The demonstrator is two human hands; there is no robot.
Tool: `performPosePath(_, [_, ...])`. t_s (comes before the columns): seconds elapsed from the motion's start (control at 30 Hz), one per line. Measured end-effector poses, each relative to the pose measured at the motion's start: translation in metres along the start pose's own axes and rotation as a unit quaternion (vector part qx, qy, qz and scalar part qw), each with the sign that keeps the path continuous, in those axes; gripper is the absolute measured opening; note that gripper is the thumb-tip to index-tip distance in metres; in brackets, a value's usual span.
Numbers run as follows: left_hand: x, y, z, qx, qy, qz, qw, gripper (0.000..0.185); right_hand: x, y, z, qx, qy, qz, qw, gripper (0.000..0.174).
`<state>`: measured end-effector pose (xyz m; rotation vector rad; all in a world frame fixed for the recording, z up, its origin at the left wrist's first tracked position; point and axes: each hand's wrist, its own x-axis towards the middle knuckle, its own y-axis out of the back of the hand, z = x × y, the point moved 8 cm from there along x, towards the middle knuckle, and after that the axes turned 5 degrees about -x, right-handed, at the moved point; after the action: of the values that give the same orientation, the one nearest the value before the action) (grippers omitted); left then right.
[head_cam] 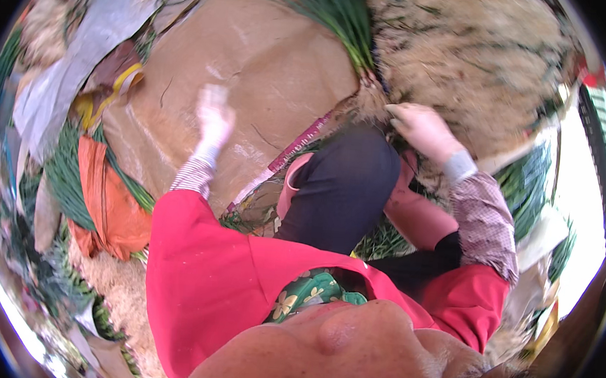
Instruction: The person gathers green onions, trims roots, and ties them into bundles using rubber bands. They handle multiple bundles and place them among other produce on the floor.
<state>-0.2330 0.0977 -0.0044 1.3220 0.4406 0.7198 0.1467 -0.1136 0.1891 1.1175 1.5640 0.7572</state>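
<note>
A bunch of green onions [346, 28] lies with its roots [371, 101] towards my knee and its dark green leaves pointing away. At those roots, on their right side, is my right hand [420, 129], with its fingers bent; whether it grips a root strand cannot be made out. My left hand [215, 109], blurred, is over a brown plastic sheet [269, 65] at some distance left of the bunch. Nothing shows in the left hand, and its finger positions are unclear.
Stacked onions with roots outward form a large pale mass [469, 69] at the upper right. An orange bag [105, 191] wraps more onions at the left. A grey-white sheet [85, 63] lies at the upper left. My bent knee [353, 155] is between my arms.
</note>
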Motion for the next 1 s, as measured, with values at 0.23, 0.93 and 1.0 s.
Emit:
performPosePath(0.23, [-0.069,-0.037,0.068,-0.012,-0.158,-0.302,0.94,0.08,-0.362,0.103,-0.005,0.065,-0.364,0.292,0.882,0.034])
performPosePath(0.93, [0.116,0.065,0.238,-0.171,-0.059,-0.362,0.915,0.038,-0.556,-0.433,-0.093,0.352,-0.71,0.316,0.521,0.106])
performPosePath(1.0, [0.112,0.084,0.255,-0.142,-0.065,-0.359,0.92,0.038,-0.531,-0.432,-0.059,0.361,-0.743,0.241,0.509,0.116])
